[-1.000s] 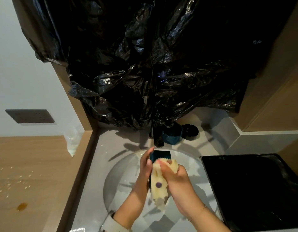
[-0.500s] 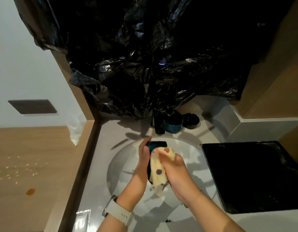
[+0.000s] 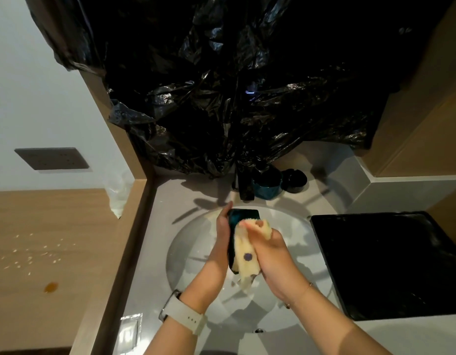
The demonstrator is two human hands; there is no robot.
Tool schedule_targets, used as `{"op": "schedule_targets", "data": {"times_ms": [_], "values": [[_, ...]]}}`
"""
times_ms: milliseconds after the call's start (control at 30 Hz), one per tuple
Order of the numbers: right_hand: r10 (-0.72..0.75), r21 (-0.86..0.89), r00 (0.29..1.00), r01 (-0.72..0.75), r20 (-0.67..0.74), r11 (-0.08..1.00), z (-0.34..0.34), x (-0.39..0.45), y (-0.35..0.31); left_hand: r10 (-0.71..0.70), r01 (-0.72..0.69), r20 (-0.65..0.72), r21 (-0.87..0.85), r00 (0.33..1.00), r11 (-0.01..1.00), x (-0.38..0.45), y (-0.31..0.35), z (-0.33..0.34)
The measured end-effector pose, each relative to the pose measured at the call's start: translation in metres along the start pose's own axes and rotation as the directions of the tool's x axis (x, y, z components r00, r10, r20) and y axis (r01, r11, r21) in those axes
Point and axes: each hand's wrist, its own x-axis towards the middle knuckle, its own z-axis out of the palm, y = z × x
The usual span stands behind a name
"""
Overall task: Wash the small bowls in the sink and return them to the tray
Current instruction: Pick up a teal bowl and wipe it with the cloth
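Washing is midway; the left hand [image 3: 223, 235] clasps a dark bowl [image 3: 243, 217] above the sink [image 3: 191, 252]; the right hand [image 3: 271, 252], fingers closed on a cloth [image 3: 244, 257], scrubs it; the tray [image 3: 390, 262] looks empty; two bowls [image 3: 269, 187] wait by the faucet [image 3: 244, 187].

1. We see the left hand [image 3: 223, 242] holding a dark teal bowl [image 3: 241, 220] on its side over the white sink [image 3: 196, 252].
2. The right hand [image 3: 271, 254] presses a yellow cloth [image 3: 244, 249] with a purple dot against the bowl.
3. Another teal bowl [image 3: 266, 187] sits on the desk [image 3: 175, 198] behind the black faucet [image 3: 244, 185].
4. A black tray [image 3: 390, 262] lies just beside the sink's right edge.
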Motion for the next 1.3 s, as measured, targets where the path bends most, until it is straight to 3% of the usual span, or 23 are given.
{"op": "schedule_targets", "data": {"times_ms": [67, 133, 200, 267, 333, 367, 467, 533, 600, 700, 800, 833, 967, 1000, 1100, 1167, 1233, 1300], "values": [[-0.159, -0.178, 0.983, 0.173, 0.091, 0.969, 0.0, -0.002, 0.005, -0.251, 0.268, 0.104, -0.215, 0.962, 0.939, -0.002, 0.003, -0.005], [-0.206, -0.241, 0.968, 0.235, 0.14, 0.942, 0.001, -0.005, 0.007, -0.307, 0.318, 0.086, -0.183, 0.948, 0.93, -0.001, 0.002, -0.005], [-0.184, -0.196, 0.978, 0.2, 0.097, 0.96, 0.003, -0.005, 0.005, -0.248, 0.245, 0.011, -0.188, 0.969, 0.951, -0.001, 0.0, 0.001], [-0.047, -0.017, 0.998, 0.046, -0.032, 0.999, 0.004, -0.002, 0.001, -0.07, 0.064, -0.087, -0.063, 0.994, 0.996, 0.004, -0.008, 0.003], [0.068, 0.154, 0.998, -0.065, -0.015, 0.986, 0.002, 0.003, -0.003, 0.086, -0.076, -0.061, 0.152, 0.994, 0.986, 0.01, -0.022, -0.003], [0.063, 0.141, 0.998, -0.063, 0.005, 0.988, 0.002, 0.005, -0.004, 0.108, -0.101, -0.03, 0.168, 0.994, 0.981, 0.011, -0.024, -0.005], [-0.053, -0.057, 0.998, 0.051, -0.017, 0.997, 0.001, 0.008, 0.003, -0.041, 0.04, -0.004, -0.053, 0.999, 0.998, 0.007, -0.009, -0.012], [-0.218, -0.224, 0.972, 0.234, 0.093, 0.946, 0.001, 0.004, 0.007, -0.199, 0.217, 0.107, -0.194, 0.974, 0.957, -0.001, 0.003, -0.012], [-0.29, -0.286, 0.941, 0.33, 0.174, 0.9, 0.002, -0.001, 0.011, -0.25, 0.266, 0.098, -0.237, 0.963, 0.934, -0.004, 0.003, -0.009], [-0.229, -0.189, 0.967, 0.247, 0.111, 0.951, 0.004, -0.004, 0.008, -0.197, 0.198, 0.02, -0.167, 0.98, 0.966, 0.002, -0.002, -0.002], [-0.011, 0.041, 1.0, 0.011, 0.001, 0.999, 0.005, -0.001, 0.001, 0.07, -0.071, -0.089, -0.01, 0.994, 0.997, 0.013, -0.019, 0.0], [0.01, 0.059, 1.0, -0.011, 0.007, 0.998, 0.005, 0.0, 0.0, 0.095, -0.095, -0.096, -0.002, 0.991, 0.995, 0.014, -0.026, -0.002], [-0.045, -0.007, 0.999, 0.045, -0.01, 0.999, 0.008, 0.001, 0.002, 0.13, -0.13, 0.016, -0.011, 0.991, 0.991, 0.002, -0.019, -0.009], [-0.082, -0.03, 0.996, 0.081, -0.019, 0.996, 0.008, 0.0, 0.004, 0.09, -0.089, 0.012, -0.072, 0.996, 0.993, 0.001, -0.013, -0.006], [-0.229, -0.172, 0.97, 0.239, 0.079, 0.956, 0.01, -0.004, 0.011, -0.198, 0.243, 0.178, -0.283, 0.964, 0.928, -0.014, 0.008, -0.007], [-0.245, -0.207, 0.963, 0.264, 0.112, 0.942, 0.011, -0.007, 0.013, -0.267, 0.294, 0.132, -0.279, 0.955, 0.914, -0.015, 0.01, -0.004], [-0.215, -0.153, 0.973, 0.225, 0.078, 0.962, 0.011, -0.007, 0.008, -0.231, 0.23, 0.026, -0.258, 0.973, 0.939, -0.008, 0.005, 0.0], [-0.091, -0.021, 0.996, 0.091, -0.006, 0.996, 0.01, -0.002, 0.002, -0.038, 0.025, -0.118, -0.109, 0.992, 0.994, 0.003, -0.009, -0.001]]}}
